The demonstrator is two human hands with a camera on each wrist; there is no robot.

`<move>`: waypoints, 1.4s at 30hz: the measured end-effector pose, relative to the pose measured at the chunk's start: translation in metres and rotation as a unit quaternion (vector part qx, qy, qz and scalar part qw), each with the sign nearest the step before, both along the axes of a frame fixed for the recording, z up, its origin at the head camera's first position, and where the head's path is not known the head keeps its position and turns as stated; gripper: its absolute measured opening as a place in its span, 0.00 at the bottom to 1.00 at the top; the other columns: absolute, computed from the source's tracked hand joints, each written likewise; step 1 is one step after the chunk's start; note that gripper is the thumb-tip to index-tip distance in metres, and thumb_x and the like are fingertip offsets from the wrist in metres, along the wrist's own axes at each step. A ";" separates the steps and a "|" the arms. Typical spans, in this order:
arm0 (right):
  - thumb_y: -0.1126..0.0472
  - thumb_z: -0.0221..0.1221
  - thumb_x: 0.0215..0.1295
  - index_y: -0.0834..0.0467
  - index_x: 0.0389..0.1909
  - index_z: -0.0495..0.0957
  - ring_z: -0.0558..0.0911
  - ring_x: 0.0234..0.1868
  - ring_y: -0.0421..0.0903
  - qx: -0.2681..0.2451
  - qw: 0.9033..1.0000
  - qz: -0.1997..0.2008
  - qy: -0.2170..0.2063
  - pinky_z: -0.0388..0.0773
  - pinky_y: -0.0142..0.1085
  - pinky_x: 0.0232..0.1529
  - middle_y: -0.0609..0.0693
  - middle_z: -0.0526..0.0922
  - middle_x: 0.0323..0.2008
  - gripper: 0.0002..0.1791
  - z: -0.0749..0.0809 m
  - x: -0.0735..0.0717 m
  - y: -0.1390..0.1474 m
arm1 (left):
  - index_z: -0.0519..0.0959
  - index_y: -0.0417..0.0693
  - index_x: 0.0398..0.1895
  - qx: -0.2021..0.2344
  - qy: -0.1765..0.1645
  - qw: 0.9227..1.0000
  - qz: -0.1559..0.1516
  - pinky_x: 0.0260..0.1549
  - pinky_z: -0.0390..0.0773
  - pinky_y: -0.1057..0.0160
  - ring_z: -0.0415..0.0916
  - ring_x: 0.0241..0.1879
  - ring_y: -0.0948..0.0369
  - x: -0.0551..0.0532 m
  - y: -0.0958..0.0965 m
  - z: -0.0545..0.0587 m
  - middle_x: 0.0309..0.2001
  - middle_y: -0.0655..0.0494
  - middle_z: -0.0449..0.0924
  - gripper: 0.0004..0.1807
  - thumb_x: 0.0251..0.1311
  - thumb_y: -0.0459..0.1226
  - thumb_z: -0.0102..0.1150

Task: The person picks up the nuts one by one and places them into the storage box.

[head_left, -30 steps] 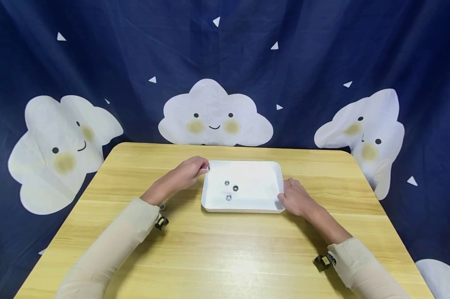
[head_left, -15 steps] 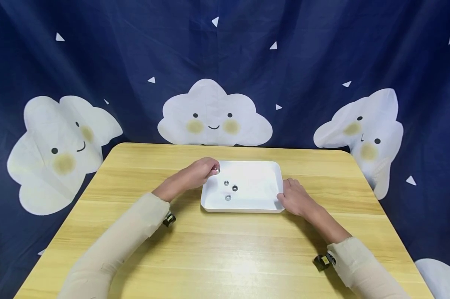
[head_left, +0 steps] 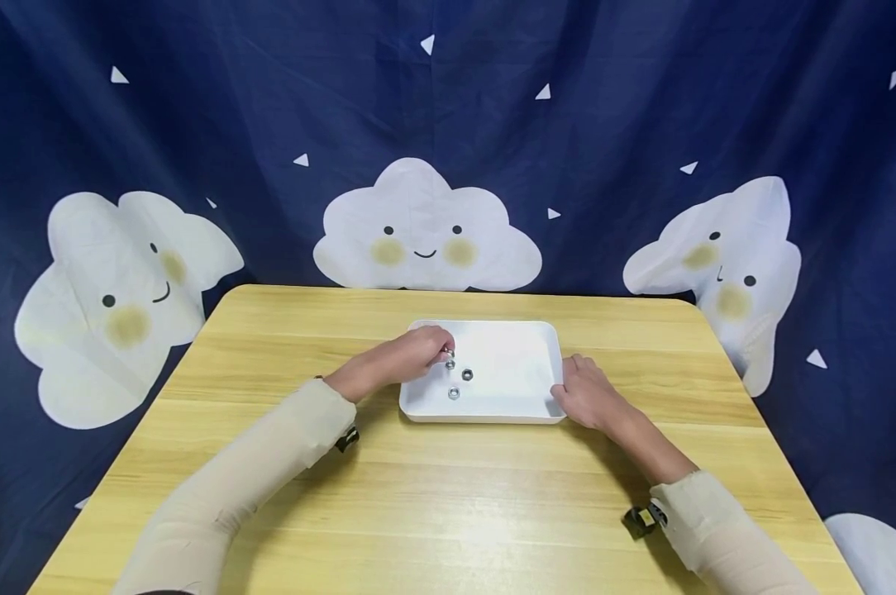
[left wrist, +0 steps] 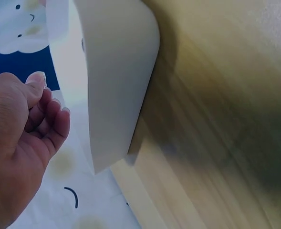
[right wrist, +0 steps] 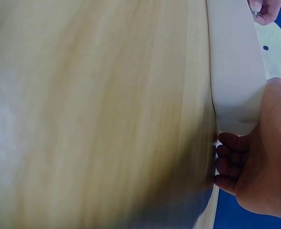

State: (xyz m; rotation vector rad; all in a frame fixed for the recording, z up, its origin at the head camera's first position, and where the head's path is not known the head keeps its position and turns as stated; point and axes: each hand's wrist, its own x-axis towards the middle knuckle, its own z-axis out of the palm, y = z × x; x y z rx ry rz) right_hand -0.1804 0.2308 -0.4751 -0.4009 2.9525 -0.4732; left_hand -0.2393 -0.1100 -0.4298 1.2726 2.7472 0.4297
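Note:
My left hand [head_left: 423, 350] is over the left part of a white tray [head_left: 511, 347], thumb and fingertips pinching a small silver metal nut [head_left: 450, 354]. Right below the fingertips, a hex nut [head_left: 450, 364] lies in the tray. Two more lie close by: a darker nut [head_left: 467, 375] and a silver nut [head_left: 454, 393] nearer the front wall. My right hand [head_left: 585, 393] grips the tray's right end, thumb over the rim and fingers along the outside, as the right wrist view shows. In the left wrist view the curled left hand [left wrist: 23, 129] is beside the tray wall [left wrist: 116, 81].
The tray stands on a light wooden table [head_left: 448, 496], towards its far edge. Behind the table hangs a dark blue curtain [head_left: 582, 149] printed with white clouds. A black wrist camera [head_left: 347, 439] hangs under the left cuff, another camera [head_left: 639, 522] under the right cuff.
My left hand has moved right and slightly nearer, from the tray's left rim to over the nuts, still pinching its nut. The right hand stays on the tray's end.

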 end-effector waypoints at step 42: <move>0.56 0.48 0.71 0.79 0.62 0.68 0.72 0.56 0.63 -0.002 1.000 -0.002 0.009 0.70 0.57 0.60 0.67 0.75 0.54 0.30 -0.002 0.001 -0.001 | 0.81 0.40 0.47 -0.121 0.010 0.991 -0.055 0.52 0.83 0.60 0.83 0.45 0.56 0.005 0.013 -0.030 0.45 0.49 0.86 0.09 0.76 0.37 0.56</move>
